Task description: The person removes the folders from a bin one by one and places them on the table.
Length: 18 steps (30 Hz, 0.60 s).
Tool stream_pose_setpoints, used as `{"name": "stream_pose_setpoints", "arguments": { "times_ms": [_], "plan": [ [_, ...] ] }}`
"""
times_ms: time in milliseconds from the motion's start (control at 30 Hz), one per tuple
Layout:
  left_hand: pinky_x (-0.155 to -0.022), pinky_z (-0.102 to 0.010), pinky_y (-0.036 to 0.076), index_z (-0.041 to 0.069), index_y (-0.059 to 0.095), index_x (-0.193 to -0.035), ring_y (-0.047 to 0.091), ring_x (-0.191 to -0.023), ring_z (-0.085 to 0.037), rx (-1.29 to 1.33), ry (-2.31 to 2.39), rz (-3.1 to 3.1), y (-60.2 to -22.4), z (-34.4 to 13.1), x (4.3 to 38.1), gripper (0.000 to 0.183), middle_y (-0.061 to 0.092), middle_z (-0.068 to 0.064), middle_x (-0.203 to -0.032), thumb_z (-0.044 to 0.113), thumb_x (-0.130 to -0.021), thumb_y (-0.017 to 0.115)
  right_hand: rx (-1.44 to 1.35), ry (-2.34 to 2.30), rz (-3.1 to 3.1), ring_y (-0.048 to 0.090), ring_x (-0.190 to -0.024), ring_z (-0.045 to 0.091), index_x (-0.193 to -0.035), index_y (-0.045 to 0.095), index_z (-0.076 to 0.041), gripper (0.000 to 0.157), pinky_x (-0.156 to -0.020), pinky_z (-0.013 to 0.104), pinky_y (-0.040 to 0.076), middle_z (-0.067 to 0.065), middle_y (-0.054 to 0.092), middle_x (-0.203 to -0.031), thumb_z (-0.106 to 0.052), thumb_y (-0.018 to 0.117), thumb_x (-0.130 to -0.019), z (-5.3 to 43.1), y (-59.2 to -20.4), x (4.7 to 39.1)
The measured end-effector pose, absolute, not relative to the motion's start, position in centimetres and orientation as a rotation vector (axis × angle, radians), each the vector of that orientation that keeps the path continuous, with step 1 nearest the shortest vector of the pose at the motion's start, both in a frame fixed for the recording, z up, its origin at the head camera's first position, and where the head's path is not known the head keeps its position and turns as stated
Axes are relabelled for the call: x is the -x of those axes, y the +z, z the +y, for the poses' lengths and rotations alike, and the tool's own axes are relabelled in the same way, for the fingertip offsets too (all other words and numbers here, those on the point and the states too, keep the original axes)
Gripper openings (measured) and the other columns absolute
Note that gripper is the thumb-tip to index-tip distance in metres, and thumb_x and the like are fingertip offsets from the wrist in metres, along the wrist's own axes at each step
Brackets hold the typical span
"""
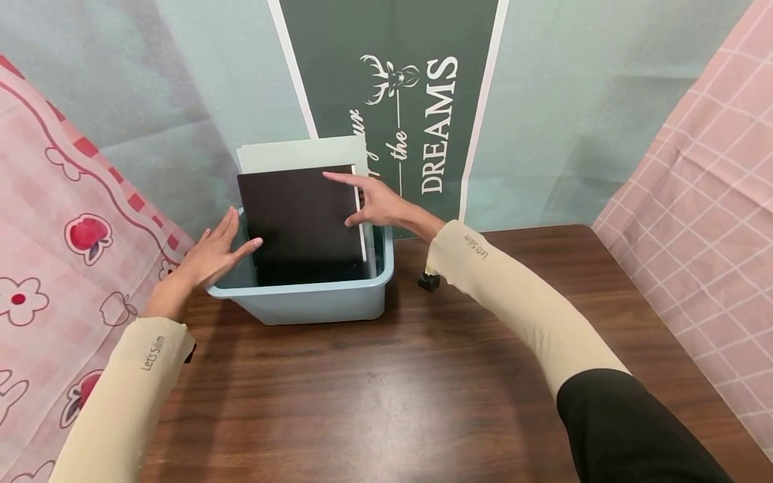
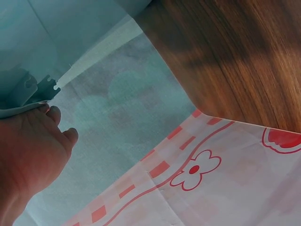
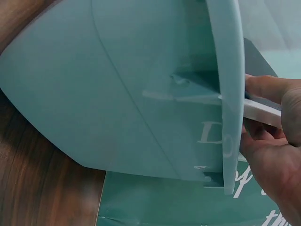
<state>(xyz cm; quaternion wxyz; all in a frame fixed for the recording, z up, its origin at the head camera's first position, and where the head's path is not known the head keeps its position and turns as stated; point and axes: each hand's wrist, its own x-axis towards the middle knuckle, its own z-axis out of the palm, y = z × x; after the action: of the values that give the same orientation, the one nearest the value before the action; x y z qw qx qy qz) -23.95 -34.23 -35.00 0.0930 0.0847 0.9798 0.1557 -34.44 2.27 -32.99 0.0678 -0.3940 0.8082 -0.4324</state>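
A light blue plastic bin (image 1: pixel 308 305) stands on the table at the back left. Upright inside it is a large black-covered book (image 1: pixel 302 218) with a white edge, in front of a pale green sheet (image 1: pixel 302 153). My right hand (image 1: pixel 371 201) holds the book by its right side; in the right wrist view some fingers lie on each side of the white edge (image 3: pixel 261 112). The left hand (image 1: pixel 211 255) rests at the bin's left rim, fingers extended, thumb stretched toward the book's front. The left wrist view shows its fingers at the rim, partly hidden.
Brown wooden tabletop (image 1: pixel 386 402) spreads in front and to the right. A printed cloth (image 1: pixel 398 80) hangs behind the bin. Pink patterned cloths border the left (image 1: pixel 54 255) and right (image 1: pixel 694 154). A small black piece (image 1: pixel 429 281) shows beneath the right sleeve.
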Motion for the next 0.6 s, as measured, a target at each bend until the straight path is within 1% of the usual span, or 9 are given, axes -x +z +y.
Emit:
{"name": "stream_pose_setpoints", "arguments": {
  "times_ms": [33,67,100,167,267,400,533,600],
  "plan": [
    [-0.128,-0.062,-0.010,0.007,-0.017,-0.166,-0.007,-0.162,-0.042,-0.251,0.466,2.908,-35.01,-34.23,23.93,0.097,-0.025,-0.010,-0.173,0.067,-0.108,0.034,1.193,-1.276,2.454,0.051,-0.133,0.014,-0.164,0.043,-0.025,0.101,-0.104,0.031,0.048,-0.001,0.044,-0.166,0.007,0.089,-0.080,2.24,-32.99,34.37],
    [-0.128,-0.062,-0.010,0.007,-0.016,-0.166,-0.007,-0.162,-0.041,-0.250,0.470,2.909,-35.01,-34.22,23.91,0.097,-0.025,-0.010,-0.174,0.067,-0.108,0.034,1.199,-1.267,2.457,0.043,-0.145,0.011,-0.165,0.043,-0.024,0.102,-0.111,0.032,0.044,0.000,0.044,-0.167,0.007,0.089,-0.079,2.19,-33.02,34.34],
    [-0.128,-0.061,-0.011,0.007,-0.016,-0.166,-0.007,-0.162,-0.041,-0.249,0.476,2.908,-35.00,-34.21,23.89,0.097,-0.025,-0.010,-0.174,0.067,-0.108,0.034,1.201,-1.259,2.461,0.040,-0.149,0.012,-0.165,0.043,-0.024,0.103,-0.116,0.034,0.042,0.000,0.044,-0.167,0.007,0.089,-0.078,2.14,-33.02,34.30],
    [-0.128,-0.061,-0.011,0.008,-0.016,-0.166,-0.007,-0.163,-0.041,-0.249,0.479,2.907,-34.97,-34.17,23.86,0.097,-0.025,-0.010,-0.174,0.067,-0.108,0.034,1.197,-1.260,2.461,0.040,-0.150,0.015,-0.165,0.043,-0.023,0.103,-0.116,0.036,0.043,0.002,0.044,-0.167,0.008,0.089,-0.078,2.09,-33.04,34.23],
    [-0.128,-0.061,-0.011,0.008,-0.016,-0.166,-0.007,-0.163,-0.041,-0.246,0.483,2.905,-34.96,-34.15,23.88,0.097,-0.025,-0.010,-0.174,0.068,-0.108,0.033,1.170,-1.274,2.476,0.038,-0.152,0.014,-0.164,0.043,-0.023,0.103,-0.117,0.036,0.043,0.002,0.043,-0.167,0.007,0.090,-0.077,2.07,-33.02,34.07],
    [-0.128,-0.061,-0.010,0.008,-0.017,-0.166,-0.007,-0.163,-0.041,-0.242,0.479,2.904,-34.93,-34.20,23.98,0.097,-0.026,-0.010,-0.174,0.068,-0.108,0.032,1.122,-1.298,2.502,0.035,-0.154,0.013,-0.164,0.043,-0.025,0.105,-0.116,0.036,0.044,0.000,0.040,-0.169,0.005,0.091,-0.077,2.22,-32.95,33.83],
    [-0.128,-0.065,-0.004,0.010,-0.018,-0.166,-0.004,-0.162,-0.043,-0.232,0.476,2.896,-34.92,-34.29,24.02,0.096,-0.027,-0.008,-0.174,0.068,-0.108,0.032,1.094,-1.318,2.541,0.036,-0.153,0.013,-0.164,0.044,-0.029,0.106,-0.115,0.037,0.045,-0.001,0.041,-0.168,0.007,0.091,-0.076,2.56,-32.94,33.71],
    [-0.126,-0.070,0.004,0.011,-0.019,-0.166,0.000,-0.161,-0.047,-0.221,0.476,2.891,-34.94,-34.32,24.03,0.096,-0.028,-0.007,-0.174,0.069,-0.108,0.032,1.085,-1.338,2.556,0.037,-0.152,0.013,-0.163,0.044,-0.029,0.106,-0.115,0.037,0.045,0.000,0.043,-0.167,0.007,0.090,-0.075,2.74,-32.95,33.70]
  ]
}}
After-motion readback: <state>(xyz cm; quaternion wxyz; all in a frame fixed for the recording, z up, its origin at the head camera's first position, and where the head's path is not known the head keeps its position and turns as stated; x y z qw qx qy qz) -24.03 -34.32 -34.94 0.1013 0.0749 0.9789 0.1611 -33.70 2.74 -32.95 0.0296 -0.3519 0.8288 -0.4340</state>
